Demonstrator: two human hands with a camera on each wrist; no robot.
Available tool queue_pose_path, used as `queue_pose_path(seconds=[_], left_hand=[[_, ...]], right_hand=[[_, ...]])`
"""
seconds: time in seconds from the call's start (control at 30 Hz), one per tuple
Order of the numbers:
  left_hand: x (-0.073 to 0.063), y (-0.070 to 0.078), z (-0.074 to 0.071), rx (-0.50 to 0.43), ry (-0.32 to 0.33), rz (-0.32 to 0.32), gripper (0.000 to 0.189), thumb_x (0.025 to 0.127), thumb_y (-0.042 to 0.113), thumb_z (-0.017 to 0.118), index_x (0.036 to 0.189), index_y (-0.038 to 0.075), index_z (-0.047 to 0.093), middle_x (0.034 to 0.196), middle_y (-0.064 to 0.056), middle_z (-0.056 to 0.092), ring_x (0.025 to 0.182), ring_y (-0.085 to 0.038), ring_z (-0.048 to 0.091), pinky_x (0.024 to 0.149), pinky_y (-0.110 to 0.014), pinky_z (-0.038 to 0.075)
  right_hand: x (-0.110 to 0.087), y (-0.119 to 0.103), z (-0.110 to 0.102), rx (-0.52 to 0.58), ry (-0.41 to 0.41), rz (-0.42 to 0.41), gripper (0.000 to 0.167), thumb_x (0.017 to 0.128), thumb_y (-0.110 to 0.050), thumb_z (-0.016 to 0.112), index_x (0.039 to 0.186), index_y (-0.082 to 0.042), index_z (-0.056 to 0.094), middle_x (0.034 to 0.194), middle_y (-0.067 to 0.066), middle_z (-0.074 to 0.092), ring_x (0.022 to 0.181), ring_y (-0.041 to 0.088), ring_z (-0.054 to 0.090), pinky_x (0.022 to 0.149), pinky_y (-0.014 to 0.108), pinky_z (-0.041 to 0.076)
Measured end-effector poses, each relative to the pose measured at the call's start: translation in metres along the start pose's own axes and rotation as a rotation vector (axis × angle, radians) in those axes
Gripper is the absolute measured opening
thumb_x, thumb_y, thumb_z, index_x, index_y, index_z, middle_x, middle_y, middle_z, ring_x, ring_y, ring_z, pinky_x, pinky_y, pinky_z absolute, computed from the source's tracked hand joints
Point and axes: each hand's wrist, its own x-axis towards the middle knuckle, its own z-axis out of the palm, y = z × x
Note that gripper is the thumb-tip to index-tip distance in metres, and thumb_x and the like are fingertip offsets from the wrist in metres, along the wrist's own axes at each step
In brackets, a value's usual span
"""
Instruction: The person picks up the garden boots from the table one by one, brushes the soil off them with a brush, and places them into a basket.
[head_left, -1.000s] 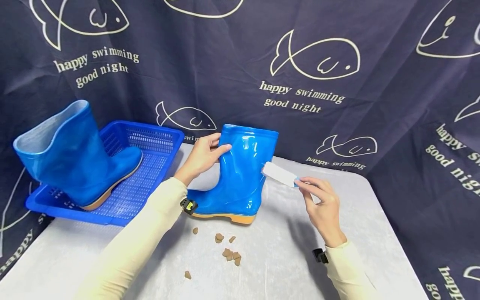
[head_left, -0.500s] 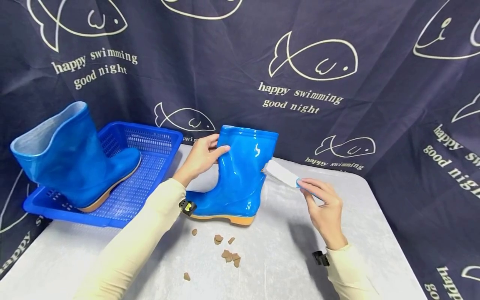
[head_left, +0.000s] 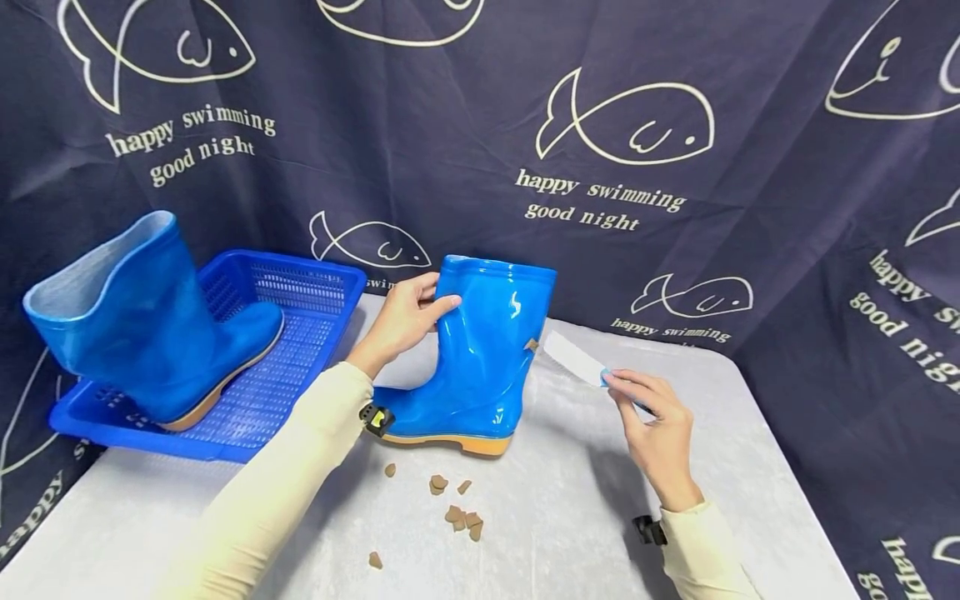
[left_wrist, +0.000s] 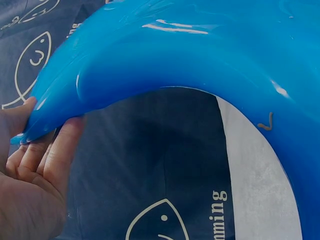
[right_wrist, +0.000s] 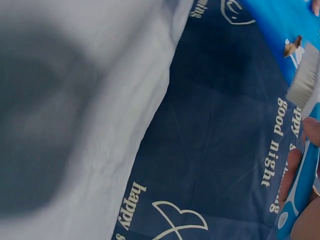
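pinched near its top front edge, the held boot (head_left: 483, 358) sits in the grip of the left hand (head_left: 408, 321), thumb on the near side and fingers behind. the right hand (head_left: 660, 429) has its thumb and fingers closed round the handle of the brush (head_left: 573, 358). the held boot is upright in the middle of the scene, toe to the left, at the table (head_left: 570, 542); i cannot tell how hard the sole presses down. the brush is just to its right, and a small gap shows between it and the brown bit (head_left: 532, 344) on the back of the boot.

this looks like the step of brushing dirt off. i think the next move calls for the bristles to touch that bit and rub, with the left hand firm so the boot does not tip. one small brown mark (left_wrist: 266, 123) is on the front too, by the bend.

i count two boots, one brush and one basket. the other boot (head_left: 172, 333) sits in the blue basket (head_left: 300, 285) at the left. brown crumbs (head_left: 455, 515) lie in five spots on the near side of the held boot; some overlap, so i cannot count each one. dark cloth (head_left: 457, 158) with fish on it hangs at the far side.
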Motion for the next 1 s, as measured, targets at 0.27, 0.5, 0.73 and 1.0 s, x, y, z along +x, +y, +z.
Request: queue_pose_path(seconds=[0.27, 0.5, 0.73, 1.0], left_hand=[[0.001, 0.002, -0.005, 0.013, 0.006, 0.006, 0.045, 0.100, 0.025, 0.064, 0.140, 0.008, 0.055, 0.128, -0.015, 0.070, 0.108, -0.031, 0.074, 0.086, -0.041, 0.062], [-0.001, 0.000, -0.002, 0.008, -0.001, -0.005, 0.045, 0.100, 0.025, 0.064, 0.141, 0.008, 0.055, 0.128, -0.015, 0.070, 0.108, -0.031, 0.073, 0.086, -0.040, 0.062], [-0.001, 0.001, 0.000, 0.005, -0.005, -0.010, 0.046, 0.100, 0.026, 0.065, 0.141, 0.008, 0.054, 0.129, -0.015, 0.070, 0.109, -0.031, 0.073, 0.086, -0.042, 0.061], [-0.001, 0.002, 0.000, 0.010, -0.010, -0.016, 0.047, 0.100, 0.026, 0.064, 0.142, 0.008, 0.053, 0.131, -0.016, 0.068, 0.110, -0.031, 0.073, 0.087, -0.042, 0.061]], right_hand=[[0.009, 0.006, 0.014, 0.026, -0.011, -0.086, 0.028, 0.073, 0.020, 0.076, 0.091, 0.000, 0.080, 0.096, 0.018, 0.076, 0.093, 0.013, 0.066, 0.090, 0.010, 0.046], [0.000, 0.016, 0.012, -0.056, -0.024, -0.130, 0.030, 0.073, 0.018, 0.078, 0.091, -0.005, 0.081, 0.096, 0.013, 0.077, 0.088, 0.021, 0.063, 0.087, 0.005, 0.042], [-0.003, 0.003, -0.002, 0.015, 0.014, 0.041, 0.026, 0.074, 0.023, 0.072, 0.093, 0.006, 0.078, 0.096, 0.024, 0.074, 0.099, 0.000, 0.065, 0.092, 0.007, 0.047], [0.002, 0.003, 0.010, 0.071, -0.008, 0.004, 0.025, 0.075, 0.020, 0.074, 0.093, 0.003, 0.079, 0.097, 0.021, 0.075, 0.097, 0.004, 0.065, 0.089, 0.011, 0.048]])
